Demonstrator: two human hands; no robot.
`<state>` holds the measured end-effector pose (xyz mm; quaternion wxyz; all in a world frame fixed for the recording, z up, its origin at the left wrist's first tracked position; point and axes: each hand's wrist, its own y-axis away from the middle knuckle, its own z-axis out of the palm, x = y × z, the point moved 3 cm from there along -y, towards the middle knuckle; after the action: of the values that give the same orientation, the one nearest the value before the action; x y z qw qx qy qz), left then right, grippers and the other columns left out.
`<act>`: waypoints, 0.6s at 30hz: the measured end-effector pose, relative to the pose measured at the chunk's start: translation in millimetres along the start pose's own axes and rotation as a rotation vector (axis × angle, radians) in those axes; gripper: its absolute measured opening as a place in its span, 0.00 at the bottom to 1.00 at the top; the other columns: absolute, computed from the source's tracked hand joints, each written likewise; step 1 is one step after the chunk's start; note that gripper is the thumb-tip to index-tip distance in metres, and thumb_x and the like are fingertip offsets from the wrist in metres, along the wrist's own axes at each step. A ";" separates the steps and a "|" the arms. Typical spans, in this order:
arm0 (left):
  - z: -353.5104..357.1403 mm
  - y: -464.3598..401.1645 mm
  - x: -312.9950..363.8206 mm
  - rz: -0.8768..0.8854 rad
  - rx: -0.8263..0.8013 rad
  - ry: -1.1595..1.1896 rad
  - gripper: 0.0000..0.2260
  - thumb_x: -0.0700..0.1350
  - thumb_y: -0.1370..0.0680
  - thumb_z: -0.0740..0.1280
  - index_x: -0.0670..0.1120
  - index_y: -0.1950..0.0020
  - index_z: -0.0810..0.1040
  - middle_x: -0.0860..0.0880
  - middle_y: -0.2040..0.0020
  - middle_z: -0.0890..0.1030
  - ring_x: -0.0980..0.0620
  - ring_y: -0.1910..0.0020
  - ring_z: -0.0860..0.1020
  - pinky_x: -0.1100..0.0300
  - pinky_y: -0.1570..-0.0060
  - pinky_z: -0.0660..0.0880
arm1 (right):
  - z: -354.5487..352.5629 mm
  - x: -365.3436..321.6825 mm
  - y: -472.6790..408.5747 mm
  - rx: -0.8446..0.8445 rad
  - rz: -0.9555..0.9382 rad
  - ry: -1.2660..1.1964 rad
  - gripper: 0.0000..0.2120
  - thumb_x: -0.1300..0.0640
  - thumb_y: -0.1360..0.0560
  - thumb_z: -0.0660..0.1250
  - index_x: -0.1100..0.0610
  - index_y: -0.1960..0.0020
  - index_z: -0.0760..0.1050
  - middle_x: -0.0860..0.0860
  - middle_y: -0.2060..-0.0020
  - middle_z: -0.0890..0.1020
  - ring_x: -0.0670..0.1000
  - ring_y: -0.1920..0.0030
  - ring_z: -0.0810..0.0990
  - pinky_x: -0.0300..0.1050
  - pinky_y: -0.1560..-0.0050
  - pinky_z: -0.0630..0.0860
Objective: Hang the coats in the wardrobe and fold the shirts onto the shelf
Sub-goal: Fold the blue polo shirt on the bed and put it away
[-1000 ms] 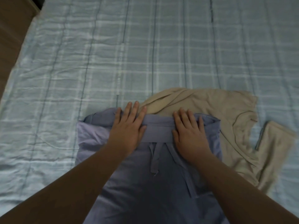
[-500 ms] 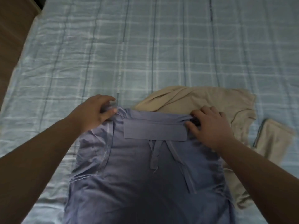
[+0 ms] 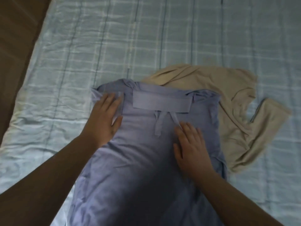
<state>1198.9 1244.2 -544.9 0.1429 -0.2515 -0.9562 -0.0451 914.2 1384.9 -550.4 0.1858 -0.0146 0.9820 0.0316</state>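
Note:
A lavender-blue shirt (image 3: 138, 160) lies flat on the bed, its collar band toward the far side and its lower part running out of the bottom of the view. My left hand (image 3: 104, 118) presses flat on the shirt's left shoulder area, fingers straight. My right hand (image 3: 190, 144) lies flat on the shirt right of the centre, just below the collar ties. A beige shirt (image 3: 228, 115) lies crumpled on the bed to the right, partly under the blue one.
The bed (image 3: 146, 38) is covered with a light blue plaid sheet that stretches away ahead. Its left edge borders a dark brown floor (image 3: 16, 46). No wardrobe or shelf is in view.
Both hands let go of the shirt's top corners and came down flat on the fabric, the left on the shoulder and the right lower near the middle. The camera moved closer.

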 end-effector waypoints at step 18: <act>48.3 354.3 62.3 -0.374 -0.146 0.205 0.29 0.49 0.27 0.61 0.40 0.28 0.69 0.34 0.28 0.66 0.33 0.28 0.63 0.39 0.30 0.63 | 42.4 -41.6 304.9 -0.215 0.528 0.126 0.30 0.50 0.28 0.61 0.54 0.26 0.66 0.55 0.28 0.70 0.57 0.28 0.67 0.66 0.28 0.60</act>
<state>1309.8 1589.0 -567.5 0.2101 -0.0734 -0.9608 -0.1651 956.0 1692.6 -557.3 0.1069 0.2200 0.9524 0.1819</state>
